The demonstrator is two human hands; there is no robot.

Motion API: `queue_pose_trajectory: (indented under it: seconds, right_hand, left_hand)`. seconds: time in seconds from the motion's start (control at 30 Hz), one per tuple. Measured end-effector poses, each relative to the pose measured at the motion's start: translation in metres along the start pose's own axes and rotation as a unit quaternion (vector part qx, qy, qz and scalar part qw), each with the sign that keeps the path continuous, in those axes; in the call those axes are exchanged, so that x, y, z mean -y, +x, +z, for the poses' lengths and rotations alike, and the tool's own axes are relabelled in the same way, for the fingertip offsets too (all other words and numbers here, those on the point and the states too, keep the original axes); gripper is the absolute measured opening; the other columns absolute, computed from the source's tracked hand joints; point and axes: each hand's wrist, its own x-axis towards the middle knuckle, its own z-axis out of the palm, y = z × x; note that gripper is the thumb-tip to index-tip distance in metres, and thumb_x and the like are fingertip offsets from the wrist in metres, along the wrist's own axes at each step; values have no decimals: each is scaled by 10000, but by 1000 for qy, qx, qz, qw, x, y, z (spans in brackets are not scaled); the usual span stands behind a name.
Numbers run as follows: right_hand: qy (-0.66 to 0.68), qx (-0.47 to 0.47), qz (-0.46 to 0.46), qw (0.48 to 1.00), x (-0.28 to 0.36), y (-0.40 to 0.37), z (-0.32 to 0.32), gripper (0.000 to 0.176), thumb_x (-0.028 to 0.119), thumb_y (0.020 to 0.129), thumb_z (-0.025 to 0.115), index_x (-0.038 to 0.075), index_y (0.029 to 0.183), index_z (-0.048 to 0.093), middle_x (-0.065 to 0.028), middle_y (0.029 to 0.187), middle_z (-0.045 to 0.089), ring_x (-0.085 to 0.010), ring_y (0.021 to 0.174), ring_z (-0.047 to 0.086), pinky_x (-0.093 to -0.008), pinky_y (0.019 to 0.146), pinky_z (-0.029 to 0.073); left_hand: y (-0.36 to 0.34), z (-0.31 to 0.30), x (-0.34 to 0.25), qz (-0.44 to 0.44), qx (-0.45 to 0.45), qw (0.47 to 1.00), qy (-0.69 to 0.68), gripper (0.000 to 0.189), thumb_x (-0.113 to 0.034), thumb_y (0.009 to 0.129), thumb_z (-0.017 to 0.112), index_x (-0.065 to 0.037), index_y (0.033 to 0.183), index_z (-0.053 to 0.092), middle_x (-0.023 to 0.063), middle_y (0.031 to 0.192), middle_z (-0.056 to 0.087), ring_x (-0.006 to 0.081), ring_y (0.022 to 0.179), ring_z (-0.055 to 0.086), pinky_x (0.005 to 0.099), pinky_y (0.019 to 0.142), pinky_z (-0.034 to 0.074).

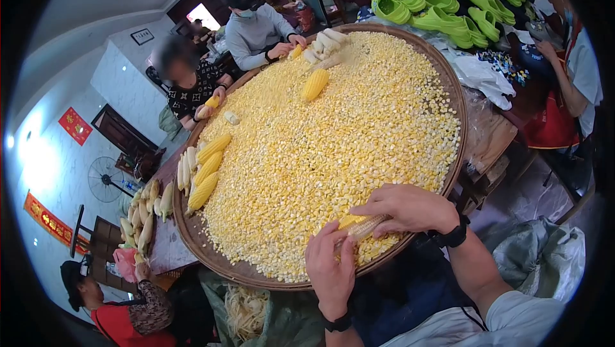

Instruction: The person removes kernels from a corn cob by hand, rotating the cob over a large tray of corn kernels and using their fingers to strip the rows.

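Note:
A partly stripped corn cob (pixel 366 226) lies between my two hands over the near rim of a wide round tray (pixel 456 155). Some yellow kernels are still on its upper side, and bare cob shows below. My left hand (pixel 331 264) wraps round the cob's left end. The right end is gripped by my right hand (pixel 408 209), its fingers laid across the top. Loose corn kernels (pixel 320 155) cover the tray. At the tray's left side lie several yellow corn ears (pixel 206 177) beside stripped cobs (pixel 186 166). One more ear (pixel 315 84) rests on the kernels farther back.
Two people sit at the tray's far left, each holding corn. Bare cobs (pixel 328 44) are heaped at the far rim. Green clogs (pixel 442 10) pile up at the back right. Husked ears (pixel 139 215) stand left, near another person. Sacks (pixel 544 254) lie at right.

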Motion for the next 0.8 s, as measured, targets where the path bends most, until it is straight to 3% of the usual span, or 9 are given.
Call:
queue_pose_trajectory:
  seconds: [0.13, 0.23, 0.33, 0.43, 0.63, 0.8]
  right_hand:
    - [3, 3, 10, 1000, 2, 1, 0, 652, 291, 929, 893, 119, 1525, 692, -157, 1138, 746, -410, 1109, 701, -508, 951, 551]
    - [1, 1, 14, 1000, 4, 1, -2, 645, 293, 930, 891, 122, 1520, 694, -155, 1137, 746, -408, 1105, 701, -507, 951, 552]
    - [-4, 8, 19, 1000, 5, 1, -3, 635, 294, 936, 887, 120, 1515, 694, -155, 1138, 747, -408, 1103, 702, -509, 947, 552]
    - [3, 4, 16, 1000, 5, 1, -4, 635, 295, 936, 886, 118, 1514, 692, -157, 1135, 744, -409, 1101, 702, -512, 944, 551]
    - [6, 0, 6, 1000, 1, 0, -1, 648, 291, 929, 888, 114, 1518, 686, -167, 1133, 743, -416, 1106, 702, -514, 948, 552]
    - [-2, 0, 11, 1000, 2, -1, -1, 664, 288, 925, 889, 115, 1532, 684, -168, 1130, 739, -421, 1117, 701, -514, 950, 551]
  left_hand:
    - [-1, 0, -1, -74, -34, 996, -31, 289, -22, 1036, 722, -3, 1325, 725, 217, 1362, 754, 404, 1281, 714, 482, 1086, 571]
    - [5, -1, -2, -30, -23, 999, 20, 412, -18, 1052, 685, -32, 1464, 702, 245, 1464, 703, 422, 1363, 667, 486, 1147, 534]
    - [6, -2, 3, 29, 47, 997, 58, 499, -41, 1058, 694, -97, 1554, 693, 249, 1578, 638, 437, 1443, 609, 509, 1204, 489]
    - [7, -1, 1, 62, 80, 989, 111, 470, -85, 1058, 730, -140, 1525, 741, 239, 1625, 614, 446, 1480, 583, 525, 1233, 464]
    - [6, -3, -1, 47, 67, 994, 74, 357, -146, 1043, 795, -123, 1399, 817, 235, 1630, 613, 442, 1487, 584, 520, 1228, 472]
    - [2, -1, 1, 24, 33, 998, 54, 283, -111, 1023, 799, -86, 1303, 823, 232, 1568, 657, 440, 1445, 621, 513, 1203, 496]
